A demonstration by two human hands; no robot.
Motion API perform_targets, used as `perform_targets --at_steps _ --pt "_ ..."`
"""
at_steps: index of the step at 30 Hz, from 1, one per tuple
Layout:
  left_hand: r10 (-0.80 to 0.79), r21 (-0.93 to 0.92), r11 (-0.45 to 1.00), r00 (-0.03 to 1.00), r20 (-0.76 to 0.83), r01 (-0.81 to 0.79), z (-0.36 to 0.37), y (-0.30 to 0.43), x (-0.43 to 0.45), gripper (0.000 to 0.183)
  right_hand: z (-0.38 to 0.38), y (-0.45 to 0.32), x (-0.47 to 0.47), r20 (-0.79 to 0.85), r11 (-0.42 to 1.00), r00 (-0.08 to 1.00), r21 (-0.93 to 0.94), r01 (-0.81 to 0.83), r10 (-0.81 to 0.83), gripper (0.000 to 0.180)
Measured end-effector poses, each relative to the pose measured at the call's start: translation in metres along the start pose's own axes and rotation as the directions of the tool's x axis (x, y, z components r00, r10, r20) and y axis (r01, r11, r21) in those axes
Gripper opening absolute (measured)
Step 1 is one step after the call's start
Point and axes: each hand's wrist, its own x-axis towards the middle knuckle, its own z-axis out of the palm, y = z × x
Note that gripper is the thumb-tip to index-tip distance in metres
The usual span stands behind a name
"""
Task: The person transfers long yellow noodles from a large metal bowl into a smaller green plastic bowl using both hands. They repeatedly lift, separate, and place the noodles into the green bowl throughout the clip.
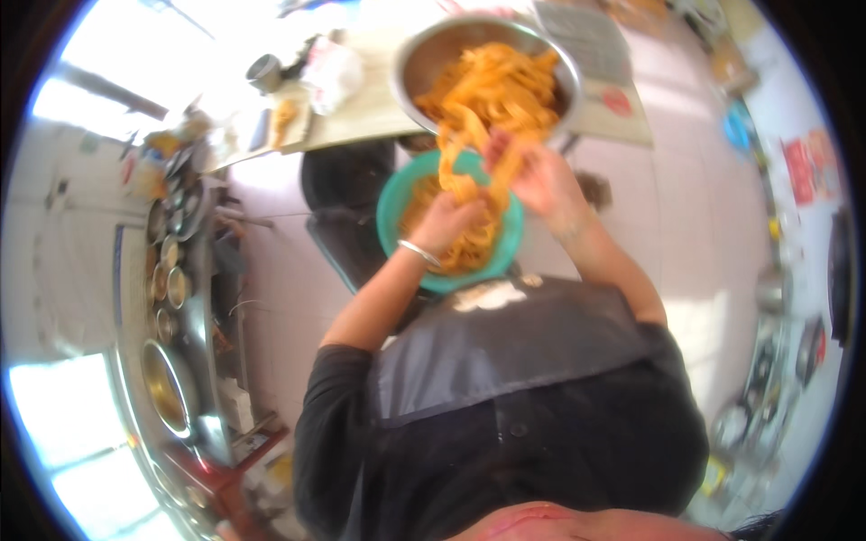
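Wide orange-yellow strips, perhaps noodles or a similar food (pixel 500 84), are heaped in a large metal bowl (pixel 408 67) on the table. My left hand (pixel 450 220), with a silver bangle on its wrist, grips a bunch of the strips above a green plastic basin (pixel 387 220). Close by at the upper right, my right hand (pixel 531 177) holds more of them between its fingers, beside the metal bowl's near edge. More strips lie in the green basin, partly hidden by my left hand and forearm. Motion blur softens both hands.
On the table (pixel 379 111) stand a white plastic bag (pixel 333 76) and a grey metal cup (pixel 264 73). A black chair (pixel 348 179) is below its edge. Along the left runs a counter with several bowls and a large metal pot (pixel 168 389). Shelving with cookware lines the right.
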Motion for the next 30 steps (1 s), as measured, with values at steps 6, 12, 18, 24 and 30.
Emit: perform_targets --at_steps 6,12,18,24,30 --pt "-0.143 -0.051 0.989 0.988 -0.049 0.141 0.026 -0.004 0.012 0.028 -0.024 -0.016 0.006 -0.249 0.982 0.966 -0.188 0.016 -0.064 0.042" --pt "0.109 0.684 0.721 0.993 0.043 -0.109 0.038 0.004 0.021 0.048 -0.052 0.003 -0.009 -0.276 0.951 0.956 -0.254 -0.175 0.102 0.063" --pt "-0.313 -0.156 0.940 0.948 -0.053 0.302 0.016 0.002 0.021 0.016 -0.073 0.014 -0.014 -0.099 0.874 0.981 -0.445 -0.195 0.169 0.037" --pt "-0.048 -0.525 0.848 0.976 -0.211 -0.072 -0.066 0.020 -0.005 0.010 -0.179 -0.010 -0.065 -0.435 0.355 0.894 -0.823 -0.444 0.109 0.021" --pt "0.006 -0.358 0.871 0.737 -0.676 -0.336 -0.155 0.039 -0.057 0.016 -0.342 -0.102 -0.201 -0.855 0.765 0.339 -0.507 -0.396 -0.392 0.021"
